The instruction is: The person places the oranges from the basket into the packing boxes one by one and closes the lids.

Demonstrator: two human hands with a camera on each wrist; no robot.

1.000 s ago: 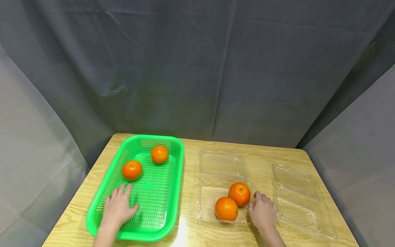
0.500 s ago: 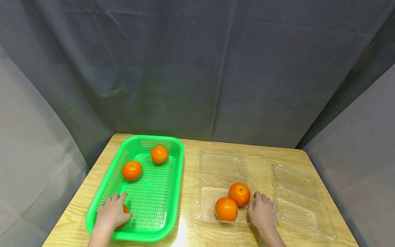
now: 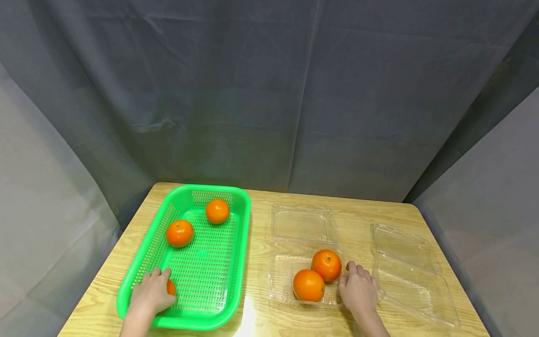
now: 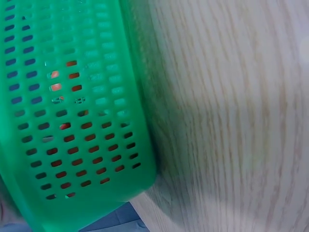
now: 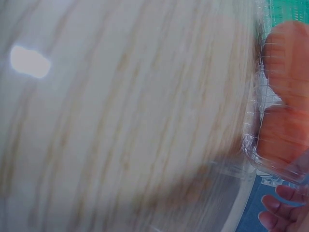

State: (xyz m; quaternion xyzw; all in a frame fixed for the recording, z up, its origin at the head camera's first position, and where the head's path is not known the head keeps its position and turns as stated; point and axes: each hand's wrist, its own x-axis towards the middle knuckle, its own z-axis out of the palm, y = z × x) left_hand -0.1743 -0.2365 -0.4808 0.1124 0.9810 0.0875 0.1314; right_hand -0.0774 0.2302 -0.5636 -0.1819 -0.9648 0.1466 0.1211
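My left hand (image 3: 149,292) is inside the green plastic basket (image 3: 246,234), its fingers round an orange (image 3: 170,288) in the near left corner. That orange is mostly hidden under the hand; in the left wrist view, patches of orange show through the holes of the basket wall (image 4: 72,116). My right hand (image 3: 360,290) rests beside the right edge of an open clear plastic clamshell (image 3: 284,281), fingers loosely bent and holding nothing. Two oranges sit in that clamshell: one at its front (image 3: 309,285), and another orange (image 3: 327,265) behind it, close to my right fingertips.
Farther back in the basket lie two more oranges, one orange (image 3: 180,233) at the left and one orange (image 3: 217,211) toward the far end. A second open clear clamshell (image 3: 404,276) lies on the right of the wooden table (image 3: 261,224). Grey curtains (image 3: 236,103) surround the table.
My left hand has drawn back toward the near left corner of the basket and closed round the orange there. My right hand and the clamshells have stayed in place.
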